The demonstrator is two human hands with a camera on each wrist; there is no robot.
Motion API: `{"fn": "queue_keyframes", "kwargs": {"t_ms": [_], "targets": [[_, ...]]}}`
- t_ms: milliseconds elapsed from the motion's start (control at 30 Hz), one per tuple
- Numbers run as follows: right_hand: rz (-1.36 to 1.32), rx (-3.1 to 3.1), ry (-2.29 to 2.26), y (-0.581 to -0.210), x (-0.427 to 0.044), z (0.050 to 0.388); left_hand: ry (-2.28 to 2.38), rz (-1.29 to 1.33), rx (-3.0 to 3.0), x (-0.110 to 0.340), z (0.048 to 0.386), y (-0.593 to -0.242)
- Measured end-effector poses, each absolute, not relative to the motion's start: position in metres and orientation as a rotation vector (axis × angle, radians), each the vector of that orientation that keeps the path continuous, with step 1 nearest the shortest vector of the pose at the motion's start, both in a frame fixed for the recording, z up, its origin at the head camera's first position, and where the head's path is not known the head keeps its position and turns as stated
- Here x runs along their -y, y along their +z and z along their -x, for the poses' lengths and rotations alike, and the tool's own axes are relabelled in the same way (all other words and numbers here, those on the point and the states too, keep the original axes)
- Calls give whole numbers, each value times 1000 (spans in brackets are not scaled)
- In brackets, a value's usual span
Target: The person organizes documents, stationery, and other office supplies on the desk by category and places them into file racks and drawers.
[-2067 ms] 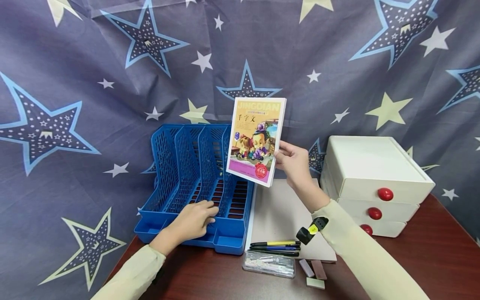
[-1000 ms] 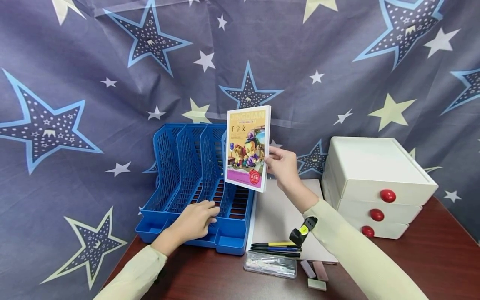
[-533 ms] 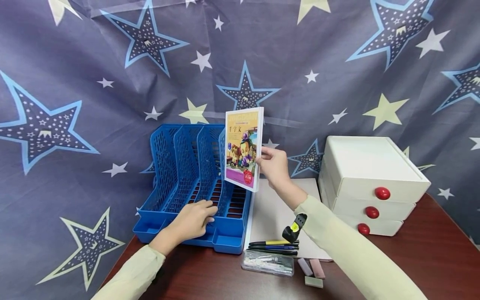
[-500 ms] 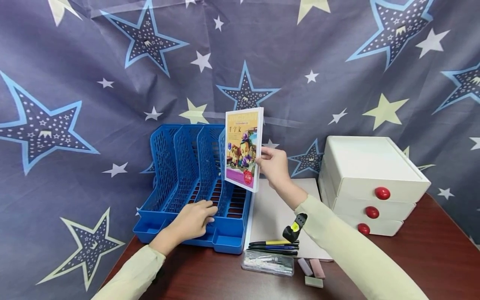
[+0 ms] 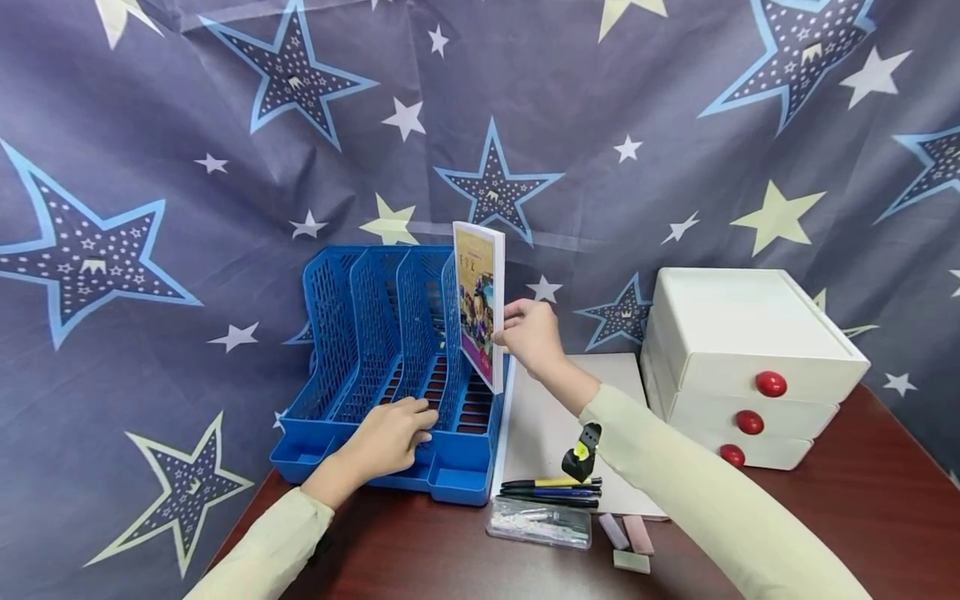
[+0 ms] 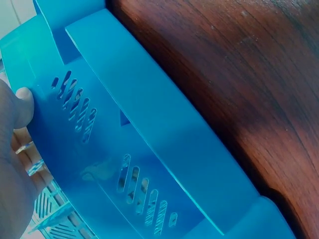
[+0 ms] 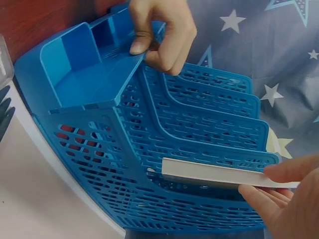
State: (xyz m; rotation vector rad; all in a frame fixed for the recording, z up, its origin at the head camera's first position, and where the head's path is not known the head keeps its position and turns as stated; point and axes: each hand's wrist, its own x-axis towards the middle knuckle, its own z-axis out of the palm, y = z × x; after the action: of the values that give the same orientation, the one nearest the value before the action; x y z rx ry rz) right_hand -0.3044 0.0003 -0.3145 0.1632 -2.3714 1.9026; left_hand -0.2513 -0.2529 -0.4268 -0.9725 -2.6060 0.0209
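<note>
Behind everything, at twelve o'clock, hangs a dark blue-grey cloth printed with stars. Your reddish-brown wood-grain counter carries a blue perforated plastic file rack toward eight o'clock and a white three-drawer box with round red knobs toward four. A flat pale-grey board lies at five, just beside the rack. Your yellow-covered paperback book stands upright near the dial's centre, at the rack's three-o'clock-end slot — how deep, you cannot tell. Your right hand pinches its near edge between thumb and fingers; your left hand grips the rack's front lip. Between five and six lie a clear plastic case, slim pens and three small rectangular erasers.
</note>
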Motion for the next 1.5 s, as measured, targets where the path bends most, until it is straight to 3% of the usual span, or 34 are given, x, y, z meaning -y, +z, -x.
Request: {"fn": "queue_keyframes", "kwargs": {"t_ms": [767,1500], "targets": [[-313,2555,1537,-317,25,306,22,965,2593,255,254,-429],[-312,2601,1493,-335,43,310,5,954,2570,254,253,-429]]}}
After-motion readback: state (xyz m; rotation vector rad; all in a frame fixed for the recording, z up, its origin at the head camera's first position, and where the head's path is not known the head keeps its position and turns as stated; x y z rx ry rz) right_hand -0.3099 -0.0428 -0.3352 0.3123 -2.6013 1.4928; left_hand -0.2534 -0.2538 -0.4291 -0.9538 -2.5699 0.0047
